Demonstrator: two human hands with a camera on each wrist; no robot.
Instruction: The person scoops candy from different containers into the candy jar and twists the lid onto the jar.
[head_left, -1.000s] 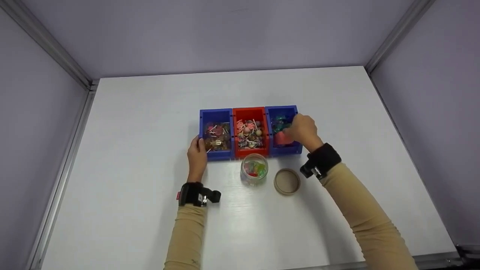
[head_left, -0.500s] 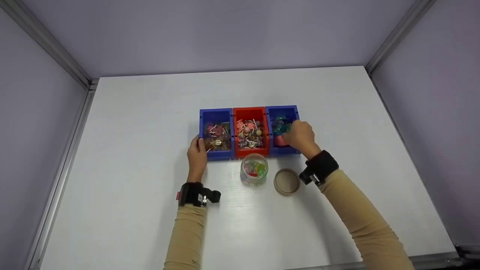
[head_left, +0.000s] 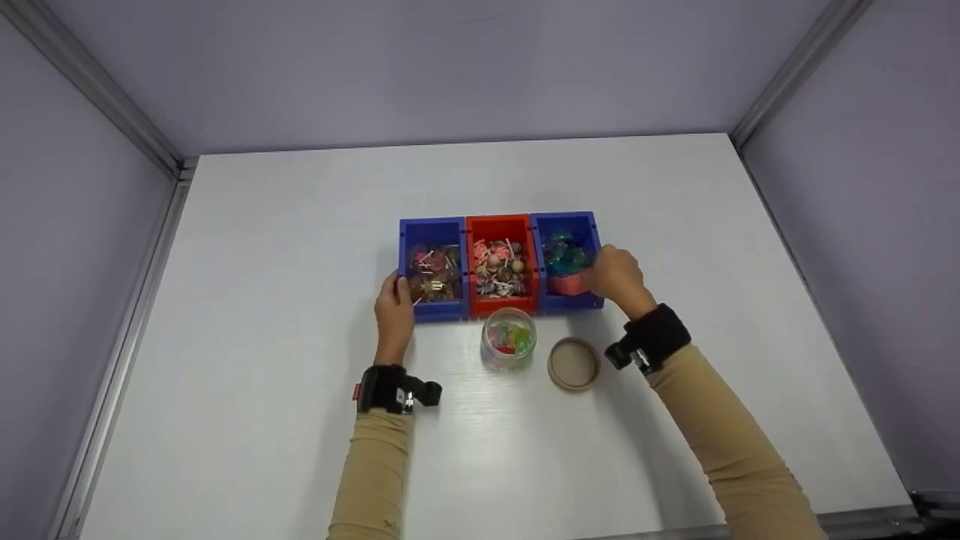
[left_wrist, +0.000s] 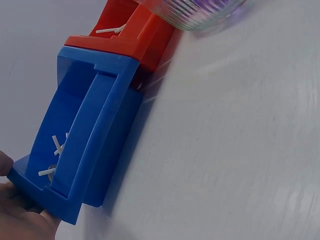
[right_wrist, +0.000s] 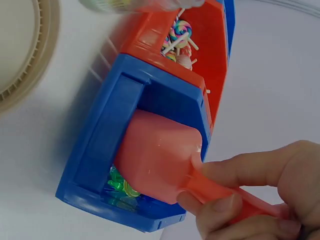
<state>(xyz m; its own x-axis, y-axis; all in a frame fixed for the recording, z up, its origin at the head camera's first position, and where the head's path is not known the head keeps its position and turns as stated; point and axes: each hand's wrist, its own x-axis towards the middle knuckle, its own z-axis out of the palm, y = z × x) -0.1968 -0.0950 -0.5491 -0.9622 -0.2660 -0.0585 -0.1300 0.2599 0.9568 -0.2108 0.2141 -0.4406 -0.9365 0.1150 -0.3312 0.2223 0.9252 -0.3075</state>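
My right hand (right_wrist: 260,195) grips the handle of a pink scoop (right_wrist: 160,155), whose bowl sits inside the right blue bin (head_left: 564,222) among teal and green translucent pieces (head_left: 562,251). At the left end of the bin row, my left hand (head_left: 394,311) pinches the wall of the left blue bin (left_wrist: 100,120), thumb over the rim and fingers beneath. That bin holds lollipops (head_left: 435,262) with white sticks. Between the two stands a red bin (head_left: 501,223) filled with small candy-like lollipops (right_wrist: 180,35).
A clear glass jar (head_left: 508,341) with colourful pieces inside stands in front of the red bin. To its right a round tan lid (head_left: 574,364) lies with its hollow side up. All rest on a white table (head_left: 262,337) bounded by pale walls.
My right hand dips toward the near part of the right blue bin with the scoop, then shifts slightly right. The left hand, bins, jar and lid stay put.
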